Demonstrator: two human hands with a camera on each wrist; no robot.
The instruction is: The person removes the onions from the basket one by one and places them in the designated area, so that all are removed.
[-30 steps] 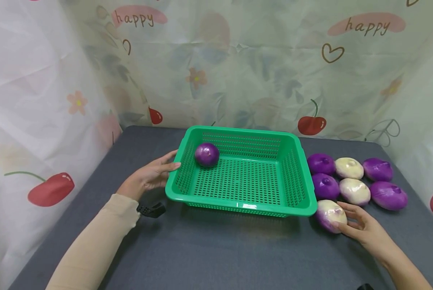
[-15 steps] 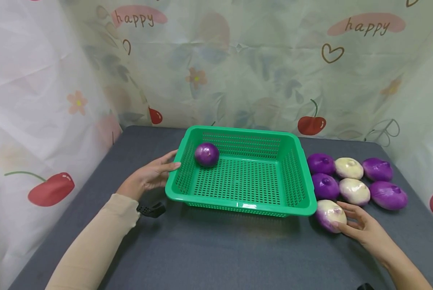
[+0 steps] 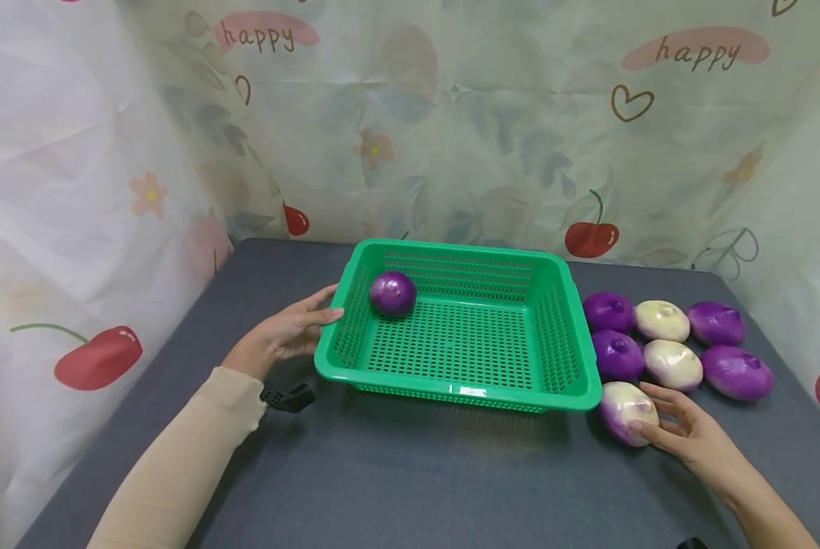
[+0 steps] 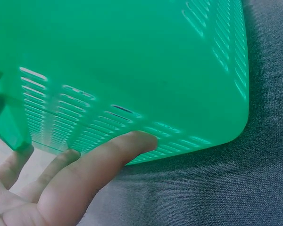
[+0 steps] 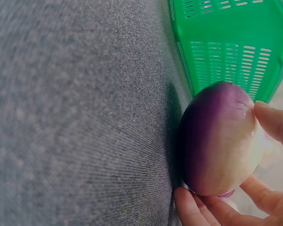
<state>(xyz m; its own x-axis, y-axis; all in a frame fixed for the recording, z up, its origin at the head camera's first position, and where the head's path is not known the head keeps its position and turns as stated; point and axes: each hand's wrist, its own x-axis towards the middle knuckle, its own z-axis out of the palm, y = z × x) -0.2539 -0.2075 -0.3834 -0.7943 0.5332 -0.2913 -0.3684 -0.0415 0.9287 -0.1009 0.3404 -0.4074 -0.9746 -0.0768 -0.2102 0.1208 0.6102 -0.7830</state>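
Note:
A purple-and-white turnip (image 3: 626, 412) lies on the dark grey cloth by the near right corner of a green plastic basket (image 3: 451, 396). My right hand (image 3: 687, 431) holds this turnip from its right side, thumb at the near side and fingers round the far side; the right wrist view shows the turnip (image 5: 217, 141) low against the cloth. At the basket's left end, my left hand (image 3: 283, 332) grips the rim with its thumb on top. In the left wrist view, fingers (image 4: 104, 165) touch the slotted outer wall. One purple turnip (image 3: 392, 294) sits inside the basket, toward its left.
Right of the basket, several more turnips stand close together: purple ones (image 3: 737, 372) and cream ones (image 3: 673, 364). A patterned curtain (image 3: 451, 152) hangs behind the table and along both sides. A black strap (image 3: 288, 397) sits at the left wrist.

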